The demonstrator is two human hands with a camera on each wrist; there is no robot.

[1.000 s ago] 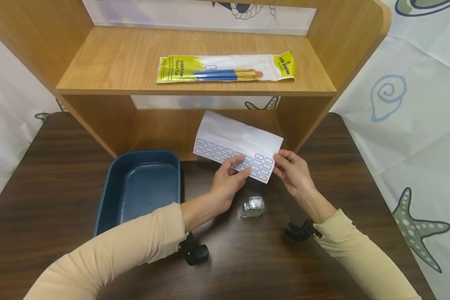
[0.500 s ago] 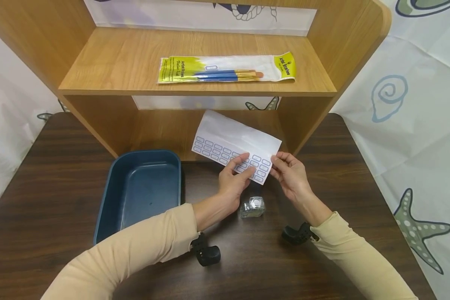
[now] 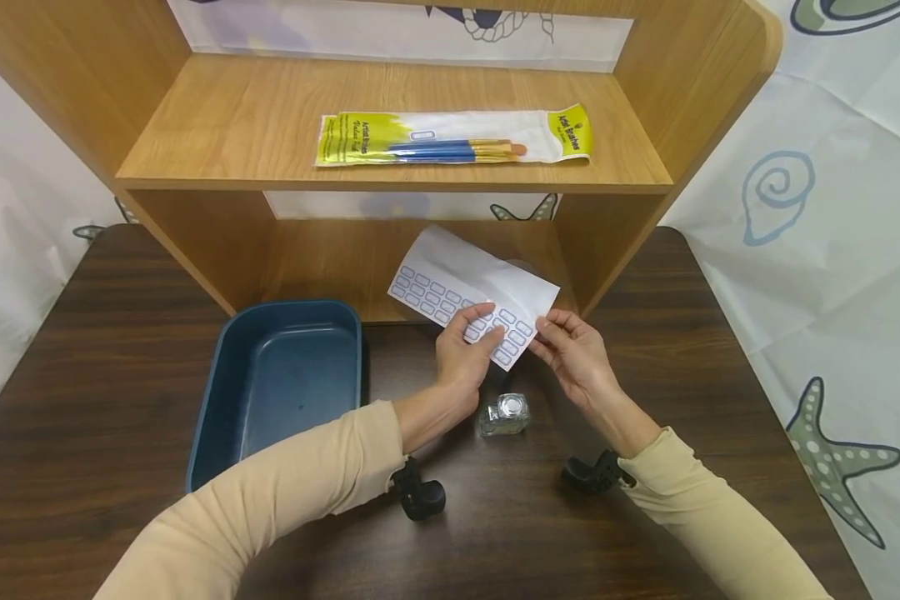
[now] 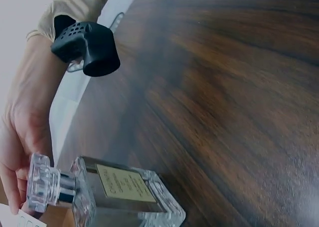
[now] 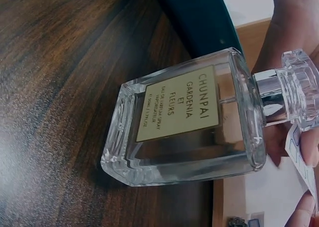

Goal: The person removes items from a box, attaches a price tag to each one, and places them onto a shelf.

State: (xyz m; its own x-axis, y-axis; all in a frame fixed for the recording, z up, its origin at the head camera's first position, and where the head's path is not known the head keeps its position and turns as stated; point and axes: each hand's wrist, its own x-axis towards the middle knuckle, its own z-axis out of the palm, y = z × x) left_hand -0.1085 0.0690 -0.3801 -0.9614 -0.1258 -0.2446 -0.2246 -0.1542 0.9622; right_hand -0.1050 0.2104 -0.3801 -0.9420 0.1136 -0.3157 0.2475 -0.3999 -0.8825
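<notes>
A white sheet of small blue-bordered label stickers (image 3: pixel 465 262) is held up in front of the shelf's lower level. My left hand (image 3: pixel 457 358) grips its lower edge, thumb on the printed face. At the right edge, my right hand (image 3: pixel 579 358) pinches the sheet between thumb and fingertips; whether a label is lifting there cannot be made out. Below both hands a clear glass perfume bottle (image 3: pixel 504 415) stands upright on the table. Its pale gold label (image 5: pixel 180 105) shows in the right wrist view, its faceted clear cap (image 4: pixel 39 183) in the left wrist view.
A dark blue tray (image 3: pixel 360 358) sits left of the hands on the dark wood table (image 3: pixel 510 533). Behind stands a wooden shelf (image 3: pixel 390 183), with a pack of artist brushes (image 3: pixel 453 137) bearing one label on its upper level. Black wrist cameras (image 3: pixel 423 500) hang under the sleeves.
The sheet has tilted further clockwise, its right edge shifting left. My right hand has moved slightly left with it, and my left forearm has shifted right. The bottle has stayed put.
</notes>
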